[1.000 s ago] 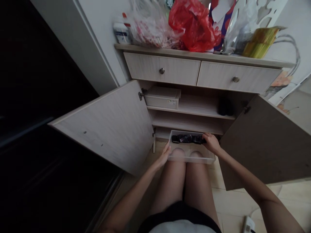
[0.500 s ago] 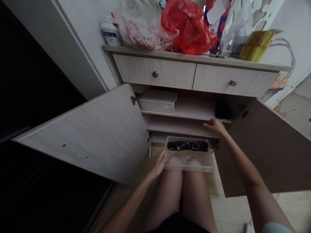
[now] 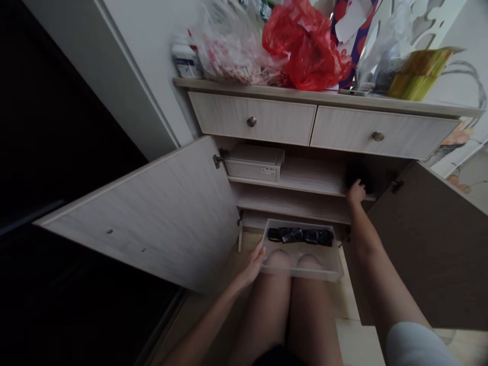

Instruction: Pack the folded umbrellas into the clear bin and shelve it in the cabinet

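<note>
While the left hand [image 3: 253,264] stays curled around the near left edge of a clear rectangular plastic tray [image 3: 301,275], the right hand [image 3: 356,192] has risen away from the tray, up and to the right of it. Its fingers are loosely bunched against a dark shadowed object [image 3: 357,175] on a pale wood-grain shelf [image 3: 285,187] beyond the tray; whether they pinch it, I cannot tell. A black plaid folded umbrella [image 3: 300,236] lies lengthwise inside the tray, along its far wall, untouched by either hand. The person's knees [image 3: 290,260] show through the tray's clear base. Beyond the tray and left of the dark object, a white lidded box [image 3: 254,163] sits on the shelf.
</note>
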Motion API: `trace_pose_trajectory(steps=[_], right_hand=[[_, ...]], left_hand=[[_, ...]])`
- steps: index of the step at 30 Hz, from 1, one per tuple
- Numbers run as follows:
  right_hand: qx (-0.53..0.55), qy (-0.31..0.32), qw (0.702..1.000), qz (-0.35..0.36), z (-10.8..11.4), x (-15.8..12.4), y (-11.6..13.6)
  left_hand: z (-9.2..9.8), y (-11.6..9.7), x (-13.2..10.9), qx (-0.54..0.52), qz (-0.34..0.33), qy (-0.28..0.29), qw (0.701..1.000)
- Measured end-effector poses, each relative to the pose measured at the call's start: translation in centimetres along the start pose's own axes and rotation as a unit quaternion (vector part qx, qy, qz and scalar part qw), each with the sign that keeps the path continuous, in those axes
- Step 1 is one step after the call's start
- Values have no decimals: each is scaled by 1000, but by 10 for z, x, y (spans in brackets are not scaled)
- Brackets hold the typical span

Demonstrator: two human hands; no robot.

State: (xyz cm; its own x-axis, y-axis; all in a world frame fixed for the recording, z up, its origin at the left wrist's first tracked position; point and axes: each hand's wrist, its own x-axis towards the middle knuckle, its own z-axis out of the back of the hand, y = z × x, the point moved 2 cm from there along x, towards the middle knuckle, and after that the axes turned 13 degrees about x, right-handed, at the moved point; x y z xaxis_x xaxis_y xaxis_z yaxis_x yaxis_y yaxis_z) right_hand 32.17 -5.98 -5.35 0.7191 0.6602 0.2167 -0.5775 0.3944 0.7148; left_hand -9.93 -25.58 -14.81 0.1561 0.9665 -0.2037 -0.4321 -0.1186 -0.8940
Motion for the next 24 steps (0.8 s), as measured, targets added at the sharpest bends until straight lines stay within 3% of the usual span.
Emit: trace_pose_trajectory(steps=[4, 8, 12, 15, 20, 24], right_hand=[[144, 11, 988, -61, 21, 1, -16], [259, 35, 959, -109, 42, -22, -32], [420, 113, 891, -132, 62, -57, -48], [447, 191, 869, -93, 86, -85, -58], [381, 330, 861, 73, 126, -132, -61], [335, 458, 816, 110, 130, -166, -59]], left_hand=[[-1, 2, 2, -3, 5, 2, 1000], [-3, 3, 4, -9, -2, -1, 1000], [-5, 0, 5, 1, 2, 4, 1000], [-6, -4, 4, 4, 16, 11, 1000], [-7, -8, 1, 15, 27, 20, 999], [-7, -12, -1, 39, -10, 6, 999]])
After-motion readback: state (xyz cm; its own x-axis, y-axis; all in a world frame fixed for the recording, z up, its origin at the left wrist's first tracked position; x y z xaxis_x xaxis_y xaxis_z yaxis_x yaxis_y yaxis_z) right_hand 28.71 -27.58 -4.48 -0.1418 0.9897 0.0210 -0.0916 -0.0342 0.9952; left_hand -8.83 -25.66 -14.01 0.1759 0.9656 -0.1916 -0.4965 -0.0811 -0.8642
